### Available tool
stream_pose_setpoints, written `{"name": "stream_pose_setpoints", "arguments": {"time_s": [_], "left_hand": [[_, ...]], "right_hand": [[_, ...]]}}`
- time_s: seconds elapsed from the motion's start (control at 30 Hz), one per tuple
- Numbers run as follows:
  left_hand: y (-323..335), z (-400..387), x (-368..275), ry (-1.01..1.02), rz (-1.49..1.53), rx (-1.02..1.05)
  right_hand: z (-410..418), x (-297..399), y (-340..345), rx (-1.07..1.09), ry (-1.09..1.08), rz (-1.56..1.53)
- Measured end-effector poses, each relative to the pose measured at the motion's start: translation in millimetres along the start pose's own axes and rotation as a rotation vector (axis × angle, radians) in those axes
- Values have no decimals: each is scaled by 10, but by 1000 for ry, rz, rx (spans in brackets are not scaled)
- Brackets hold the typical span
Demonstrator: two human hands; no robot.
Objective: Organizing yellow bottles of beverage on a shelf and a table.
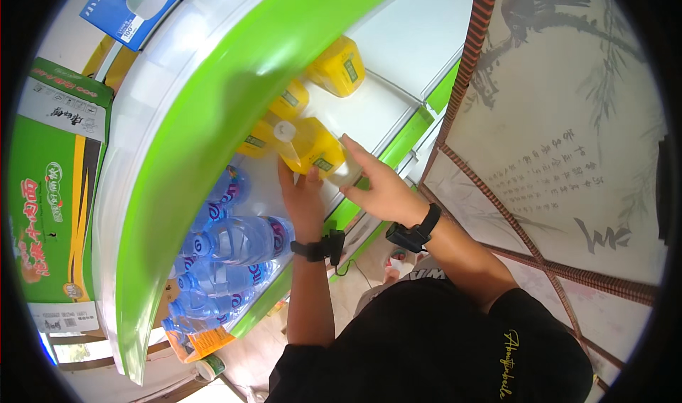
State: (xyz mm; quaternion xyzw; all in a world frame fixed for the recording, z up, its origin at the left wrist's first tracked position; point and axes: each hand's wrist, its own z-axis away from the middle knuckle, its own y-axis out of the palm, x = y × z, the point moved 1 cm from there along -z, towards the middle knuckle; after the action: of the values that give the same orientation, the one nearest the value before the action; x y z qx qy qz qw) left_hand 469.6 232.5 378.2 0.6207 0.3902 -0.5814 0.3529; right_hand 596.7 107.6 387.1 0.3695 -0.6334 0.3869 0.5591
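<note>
A clear plastic jug with a yellow label lies tilted over the white shelf, its pale cap pointing up and left. My left hand grips its near side from below, with fingers against the label. Around the blurred, clear base end is my right hand, thumb on one side and fingers on the other. Similar yellow jugs stand beyond: one at the back, another in the middle and one partly hidden behind the held jug. Black straps with small devices are on both wrists.
Several large blue-capped water bottles crowd the shelf's left part. A curved green and white panel arches above the shelf. Green front rails edge it. At left are a green carton and a blue box; a decorated partition stands at right.
</note>
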Motion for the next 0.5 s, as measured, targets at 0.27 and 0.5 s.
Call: {"name": "stream_pose_setpoints", "arguments": {"time_s": [0.27,0.5], "left_hand": [[-219,197,11,208,-10,127],[-407,435,-169,111,172,259]], "right_hand": [[196,109,344,-117,-109,140],[573,434,469,-198,-184,205]]}}
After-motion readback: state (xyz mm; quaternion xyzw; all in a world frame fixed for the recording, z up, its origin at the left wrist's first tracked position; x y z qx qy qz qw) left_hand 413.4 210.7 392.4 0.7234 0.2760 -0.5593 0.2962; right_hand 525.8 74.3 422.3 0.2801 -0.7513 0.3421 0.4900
